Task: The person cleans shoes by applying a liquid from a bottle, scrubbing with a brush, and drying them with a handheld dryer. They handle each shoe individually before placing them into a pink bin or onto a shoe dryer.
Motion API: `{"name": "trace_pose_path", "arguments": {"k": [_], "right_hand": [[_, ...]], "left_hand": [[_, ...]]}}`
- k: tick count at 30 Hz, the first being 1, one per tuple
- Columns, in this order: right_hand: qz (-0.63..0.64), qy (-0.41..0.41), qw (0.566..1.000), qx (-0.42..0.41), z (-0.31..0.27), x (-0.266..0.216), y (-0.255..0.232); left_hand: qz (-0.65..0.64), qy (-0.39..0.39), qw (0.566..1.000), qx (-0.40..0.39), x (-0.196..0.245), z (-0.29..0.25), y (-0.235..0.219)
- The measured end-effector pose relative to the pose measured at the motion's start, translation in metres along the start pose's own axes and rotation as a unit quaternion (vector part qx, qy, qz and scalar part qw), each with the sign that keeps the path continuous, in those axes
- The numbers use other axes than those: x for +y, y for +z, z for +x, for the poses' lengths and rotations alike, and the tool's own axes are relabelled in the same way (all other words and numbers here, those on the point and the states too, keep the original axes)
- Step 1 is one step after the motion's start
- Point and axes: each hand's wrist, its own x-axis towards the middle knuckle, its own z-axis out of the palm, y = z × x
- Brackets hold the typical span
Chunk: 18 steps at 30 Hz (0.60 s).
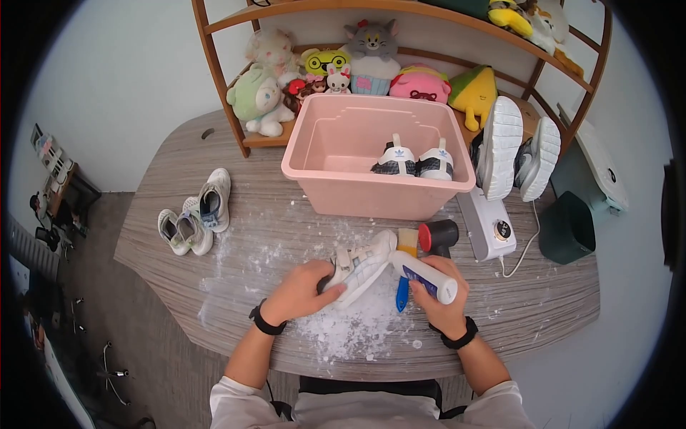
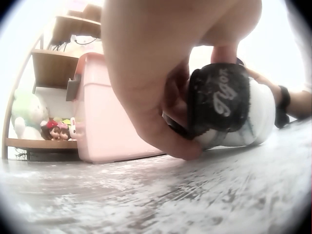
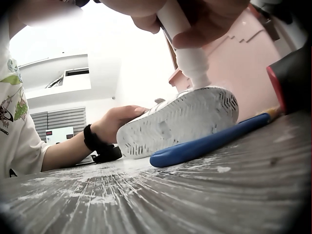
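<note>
A white shoe [image 1: 361, 268] lies tilted on its side on the table, its patterned sole [image 3: 178, 122] facing the right wrist camera. My left hand [image 1: 299, 292] grips it by the heel, where a black patch with lettering [image 2: 222, 97] shows in the left wrist view. My right hand [image 1: 444, 304] holds a white bottle [image 1: 425, 277] tipped down to the left, and its nozzle [image 3: 197, 78] touches the shoe near the toe. A brush with a blue handle [image 1: 402, 294] lies beside the sole. White powder [image 1: 336, 332] is spread over the table under the shoe.
A pink bin [image 1: 371, 196] with a pair of shoes stands behind, a red-and-black tool [image 1: 437, 234] before it. Several shoes [image 1: 214, 200] sit at left. On the right are a white shoe dryer [image 1: 488, 229] holding two shoes and a dark green bin [image 1: 568, 229].
</note>
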Motion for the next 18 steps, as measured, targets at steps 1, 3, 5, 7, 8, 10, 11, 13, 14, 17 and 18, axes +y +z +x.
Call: {"name": "trace_pose_path", "arguments": {"k": [1, 3, 5, 7, 8, 10, 11, 13, 14, 17, 18], "right_hand": [[-0.014, -0.015, 1.000, 0.007, 0.0010, -0.0002, 0.0007], [-0.013, 0.001, 1.000, 0.015, 0.0024, -0.0011, 0.0007], [-0.011, 0.016, 0.999, 0.025, 0.0031, -0.0012, 0.0003], [-0.017, 0.017, 0.999, 0.031, 0.0034, -0.0011, 0.0001], [-0.017, 0.018, 0.999, 0.031, 0.0036, -0.0010, 0.0001], [-0.024, -0.006, 0.999, 0.029, 0.0040, -0.0012, 0.0001], [-0.024, -0.006, 0.999, 0.029, 0.0040, -0.0012, -0.0002], [-0.030, -0.006, 0.999, 0.018, 0.0035, -0.0009, -0.0014], [-0.030, -0.005, 0.999, 0.018, 0.0030, -0.0005, -0.0021], [-0.040, -0.029, 0.999, 0.010, 0.0004, 0.0024, -0.0044], [-0.044, -0.048, 0.998, -0.002, -0.0009, 0.0042, -0.0056]], "left_hand": [[-0.011, 0.027, 0.999, -0.023, 0.0011, -0.0004, -0.0012], [-0.024, 0.054, 0.997, -0.048, 0.0025, -0.0006, -0.0013], [-0.064, 0.102, 0.989, -0.088, 0.0037, -0.0001, -0.0001], [-0.058, 0.095, 0.988, -0.104, 0.0061, -0.0005, -0.0035], [-0.051, 0.087, 0.988, -0.119, 0.0065, -0.0009, -0.0048], [-0.045, 0.114, 0.987, -0.109, 0.0049, -0.0018, -0.0039], [-0.038, 0.141, 0.984, -0.098, 0.0039, -0.0019, -0.0031], [-0.033, 0.143, 0.984, -0.097, -0.0010, -0.0008, 0.0007], [-0.027, 0.146, 0.984, -0.097, -0.0024, -0.0004, 0.0021], [-0.021, 0.158, 0.982, -0.102, -0.0015, 0.0012, 0.0012], [-0.021, 0.158, 0.982, -0.102, -0.0006, 0.0009, 0.0013]]}}
